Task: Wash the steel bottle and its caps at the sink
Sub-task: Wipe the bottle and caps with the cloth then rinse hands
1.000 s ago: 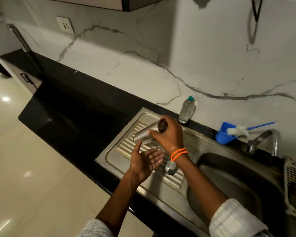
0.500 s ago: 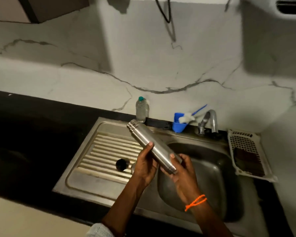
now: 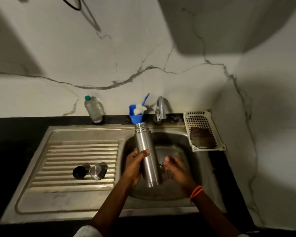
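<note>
My left hand (image 3: 135, 165) grips the uncapped steel bottle (image 3: 146, 151) round its lower half and holds it nearly upright over the sink basin (image 3: 186, 168), mouth pointing away toward the wall. Just right of the bottle my right hand (image 3: 175, 169) hovers over the basin, blurred, fingers relaxed and holding nothing; an orange band circles its wrist. Two caps lie on the ribbed drainboard (image 3: 67, 168) to the left: a black inner cap (image 3: 79, 171) and a steel outer cap (image 3: 98, 171) side by side.
The tap (image 3: 161, 108) stands behind the basin. A blue holder with a brush (image 3: 138, 112) sits left of it, and a clear plastic bottle (image 3: 94, 109) leans on the wall. A cream perforated tray (image 3: 203, 130) lies at the right. Black counter surrounds the sink.
The bottle has swung from a slant over the drainboard to nearly upright over the basin. My right hand has let go of its base and moved off to the right. The view shifted right.
</note>
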